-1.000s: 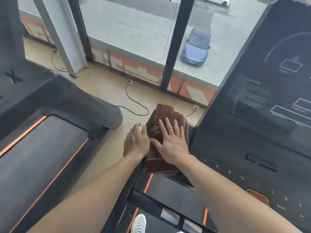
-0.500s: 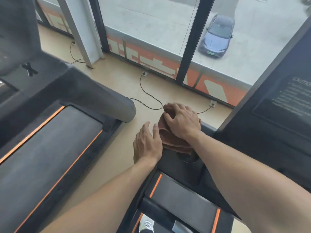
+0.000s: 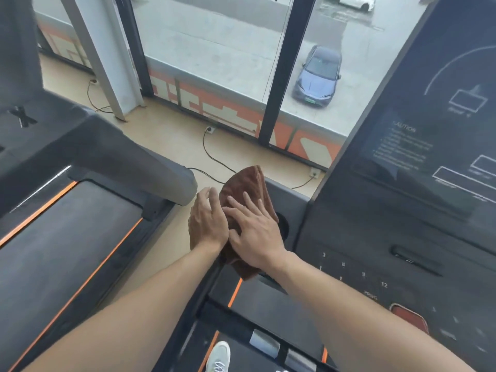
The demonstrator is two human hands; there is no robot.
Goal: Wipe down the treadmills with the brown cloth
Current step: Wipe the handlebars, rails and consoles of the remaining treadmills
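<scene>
Your folded brown terry cloth (image 3: pixel 248 189) lies on the left shoulder of the dark grey treadmill console (image 3: pixel 375 224) you stand at, draped over the outer edge of the black frame. Its long axis runs away from you, from a near corner hanging by your right wrist to a far rounded end pointing toward the window.

Your right hand (image 3: pixel 255 232) lies flat on top of the cloth, fingers spread and straight, pressing it down against the surface. Your left hand (image 3: pixel 209 221) sits just beside it on the outer flank, fingers together and lightly bent over the cloth's left edge; whether they grip that edge or only steady it, you cannot tell from here.

So the cloth is directly under your right palm and stretches ahead of the fingertips. The right hand is the one placed to drive the stroke, and a push along the cloth's length would carry it forward along the frame. The console face with its printed numbers lies to the right of both hands, the neighbouring grey treadmill with orange-edged belt (image 3: pixel 67 237) well apart on the left.
</scene>
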